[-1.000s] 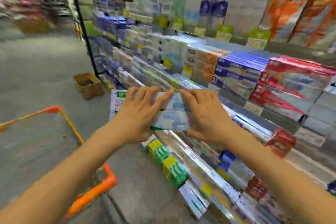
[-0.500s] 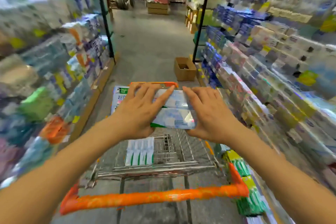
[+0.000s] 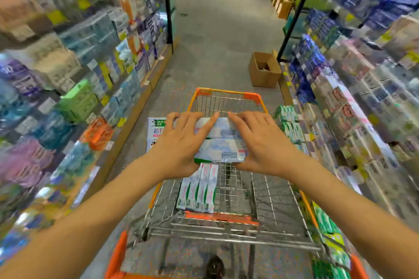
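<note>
Pack (image 3: 221, 142) has swung from shelf (image 3: 353, 88) to over cart (image 3: 229, 92). Left hand (image 3: 179, 145) clamps its 9 o'clock end, right hand (image 3: 265, 142) the 3 o'clock end. Probably light, stiff cartons in slick wrap, so hold the ends. Boxes (image 3: 197, 188) lie below at 6.

Single view, taken from the person's head, facing forward and tilted down along the grey concrete aisle floor (image 3: 222, 36). The lens is wide-angle: the stocked shelves (image 3: 68, 63) on both sides bow and blur toward the edges. Both forearms lie nearest the lens. The left hand (image 3: 181, 145) and right hand (image 3: 260, 142) sit mid-frame, close in, holding a stack of pale blue flat cartons (image 3: 221, 142) above the orange-rimmed wire shopping trolley (image 3: 226, 92). A brown cardboard box (image 3: 264, 70) stands further off, right of centre.
</note>
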Available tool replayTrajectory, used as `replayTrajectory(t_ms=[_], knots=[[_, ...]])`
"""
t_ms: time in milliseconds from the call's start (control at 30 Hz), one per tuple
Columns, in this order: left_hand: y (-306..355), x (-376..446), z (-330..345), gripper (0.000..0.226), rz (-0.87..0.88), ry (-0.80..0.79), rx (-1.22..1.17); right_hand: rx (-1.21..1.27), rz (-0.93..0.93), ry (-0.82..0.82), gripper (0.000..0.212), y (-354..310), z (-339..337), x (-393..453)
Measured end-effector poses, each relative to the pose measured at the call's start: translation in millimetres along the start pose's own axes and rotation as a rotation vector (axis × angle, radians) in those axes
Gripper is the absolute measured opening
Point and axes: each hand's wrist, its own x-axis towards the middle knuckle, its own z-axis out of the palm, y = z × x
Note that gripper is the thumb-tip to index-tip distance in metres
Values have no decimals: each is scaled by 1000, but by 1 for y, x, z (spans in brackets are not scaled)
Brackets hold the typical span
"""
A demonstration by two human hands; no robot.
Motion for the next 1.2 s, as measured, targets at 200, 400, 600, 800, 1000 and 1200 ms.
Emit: replayTrajectory(t_ms=[200,400,600,800,1000,1200], knots=[[3,36,38,112,-2,-55,25,404,91,-174,95,54,4,23],[32,44,111,120,10,-193,-37,760,245,-546,67,101,54,71],[55,49,205,124,-177,-270,-185,899,422,-746,66,122,173,84],[72,51,288,119,-550,-436,-312,1478,1438,-14,30,111,277,37],[109,74,324,112,-819,-576,-457,2210,1505,106,82,42,348,34],[85,66,325,89,-842,-545,-1047,2071,1526,31,52,53,369,25]])
